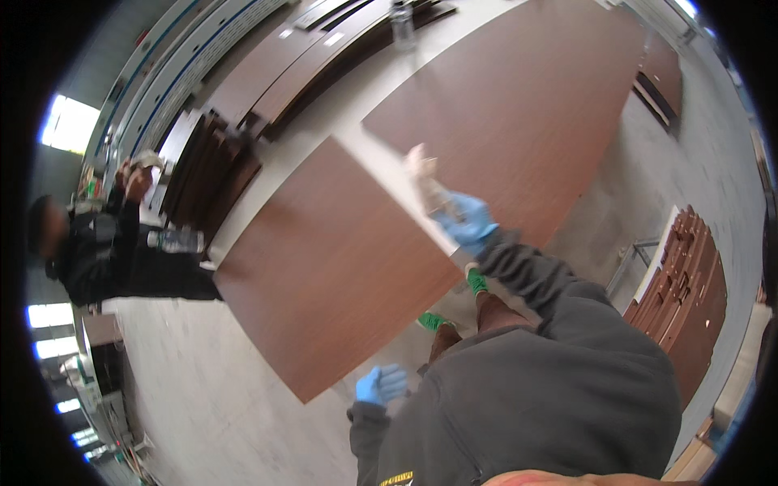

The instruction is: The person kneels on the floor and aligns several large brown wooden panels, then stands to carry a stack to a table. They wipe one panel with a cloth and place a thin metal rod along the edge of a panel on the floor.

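My right hand point(468, 220), in a blue glove, closes round a long, pale tan object with a pinkish tip point(423, 174); blur hides its exact kind. It is held above the gap between two brown wood-grain panels. The nearer panel point(332, 275) lies in front of me, and the larger one point(527, 105) extends to the far right. My left hand point(381, 385), also blue-gloved, hangs beside the nearer panel's front edge with fingers stretched out and nothing in it.
At the left a person point(105, 251) in dark clothes holds up a small whitish thing point(147, 160). Dark brown boards point(211, 174) are stacked behind the panel. A clear bottle point(402, 26) stands at the back. More brown pieces point(681, 300) are piled at right.
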`<control>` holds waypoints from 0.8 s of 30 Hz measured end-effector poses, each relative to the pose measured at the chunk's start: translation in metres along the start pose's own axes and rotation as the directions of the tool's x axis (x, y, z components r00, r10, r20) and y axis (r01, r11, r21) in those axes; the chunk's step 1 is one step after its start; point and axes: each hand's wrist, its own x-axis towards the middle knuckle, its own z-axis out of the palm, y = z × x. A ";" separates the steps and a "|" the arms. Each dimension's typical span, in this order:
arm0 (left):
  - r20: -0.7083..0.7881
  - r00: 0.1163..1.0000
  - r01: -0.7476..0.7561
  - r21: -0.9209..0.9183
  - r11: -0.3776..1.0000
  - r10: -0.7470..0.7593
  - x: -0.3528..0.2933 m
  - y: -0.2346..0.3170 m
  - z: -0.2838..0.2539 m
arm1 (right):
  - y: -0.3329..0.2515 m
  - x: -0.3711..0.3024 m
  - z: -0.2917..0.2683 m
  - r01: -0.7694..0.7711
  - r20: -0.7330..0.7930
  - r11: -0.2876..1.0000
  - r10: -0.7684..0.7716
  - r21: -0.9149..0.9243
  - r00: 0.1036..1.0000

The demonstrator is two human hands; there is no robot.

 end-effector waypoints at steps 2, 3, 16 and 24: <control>0.090 0.985 -0.152 0.017 0.988 0.150 -0.025 0.004 0.028 | -0.012 0.016 0.014 0.314 0.106 0.946 -0.321 0.079 0.941; -0.013 0.972 -0.233 0.061 0.971 0.234 -0.032 0.005 0.046 | -0.018 0.023 0.020 0.339 0.215 0.938 -0.348 0.079 0.913; 0.372 0.675 -0.572 -0.281 0.771 0.637 -0.022 -0.002 0.258 | 0.015 -0.037 -0.012 -0.798 0.866 0.465 0.119 0.384 0.486; 0.350 0.739 -0.511 -0.267 0.817 0.576 0.011 -0.012 0.264 | 0.024 -0.075 -0.036 -0.766 0.692 0.467 0.367 0.442 0.622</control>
